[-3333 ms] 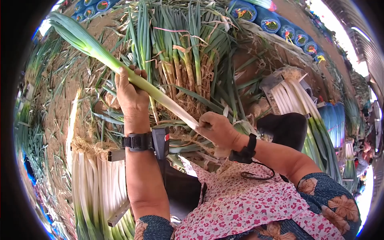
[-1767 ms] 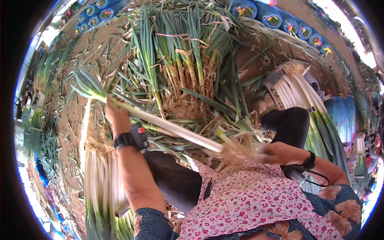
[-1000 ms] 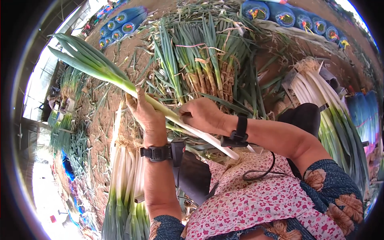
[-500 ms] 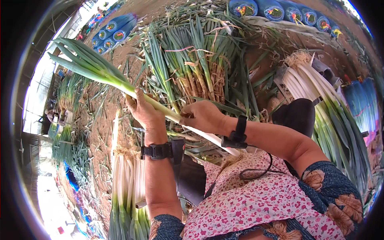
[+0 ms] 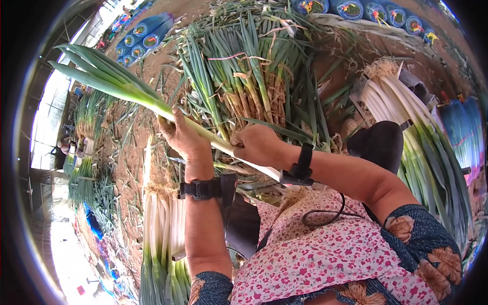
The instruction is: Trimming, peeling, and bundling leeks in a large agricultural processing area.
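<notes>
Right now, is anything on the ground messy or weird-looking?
Yes. A loose-looking green leaf slants by the middle green onion pile, with more leaf scraps scattered around. That pile's lower stalks look brown and ragged, unlike the cleaner white stalks of the green onion bundle at right.

Green-and-white leek (image 5: 204, 132), pink-flowered apron (image 5: 315, 254)

No lettering, number or sign can be read anywhere: not on the black wrist strap (image 5: 201, 189) just behind the left hand (image 5: 189, 141), the dark wristband (image 5: 305, 161) just behind the right hand (image 5: 262, 146), or the blue bundles (image 5: 351, 9) well beyond both.
</notes>
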`<state>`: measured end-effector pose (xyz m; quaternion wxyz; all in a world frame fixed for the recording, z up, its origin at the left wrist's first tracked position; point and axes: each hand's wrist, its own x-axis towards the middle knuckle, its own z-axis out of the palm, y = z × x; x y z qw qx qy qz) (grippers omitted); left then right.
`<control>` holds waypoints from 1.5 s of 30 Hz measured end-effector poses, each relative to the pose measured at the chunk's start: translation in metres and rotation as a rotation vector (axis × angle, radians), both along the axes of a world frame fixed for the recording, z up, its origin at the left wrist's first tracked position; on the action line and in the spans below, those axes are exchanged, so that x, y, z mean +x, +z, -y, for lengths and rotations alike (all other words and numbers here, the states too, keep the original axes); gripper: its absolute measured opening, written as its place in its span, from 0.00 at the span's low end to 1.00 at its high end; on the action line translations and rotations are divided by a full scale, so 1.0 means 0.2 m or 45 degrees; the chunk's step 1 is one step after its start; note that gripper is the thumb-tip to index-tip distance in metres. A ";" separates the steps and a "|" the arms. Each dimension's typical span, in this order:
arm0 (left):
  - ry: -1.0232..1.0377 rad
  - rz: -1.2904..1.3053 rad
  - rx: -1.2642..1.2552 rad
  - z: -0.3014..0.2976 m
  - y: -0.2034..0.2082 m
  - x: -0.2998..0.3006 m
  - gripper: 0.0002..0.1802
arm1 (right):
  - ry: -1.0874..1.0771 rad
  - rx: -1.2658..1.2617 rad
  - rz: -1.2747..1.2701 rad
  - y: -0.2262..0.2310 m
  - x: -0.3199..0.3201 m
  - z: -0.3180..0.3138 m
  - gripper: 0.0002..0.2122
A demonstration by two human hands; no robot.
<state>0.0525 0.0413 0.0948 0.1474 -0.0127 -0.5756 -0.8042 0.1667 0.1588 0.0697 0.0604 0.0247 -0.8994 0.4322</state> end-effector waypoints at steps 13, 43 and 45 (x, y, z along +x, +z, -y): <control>-0.085 0.108 0.205 0.08 0.06 -0.08 0.13 | -0.026 -1.542 0.241 -0.11 0.07 -0.09 0.07; -0.320 -0.217 0.148 0.75 0.32 -0.05 0.17 | 0.333 -0.130 0.009 -0.26 0.11 0.46 0.08; -0.312 -0.212 0.159 0.75 0.31 -0.05 0.18 | 0.312 -0.160 0.003 -0.26 0.11 0.46 0.07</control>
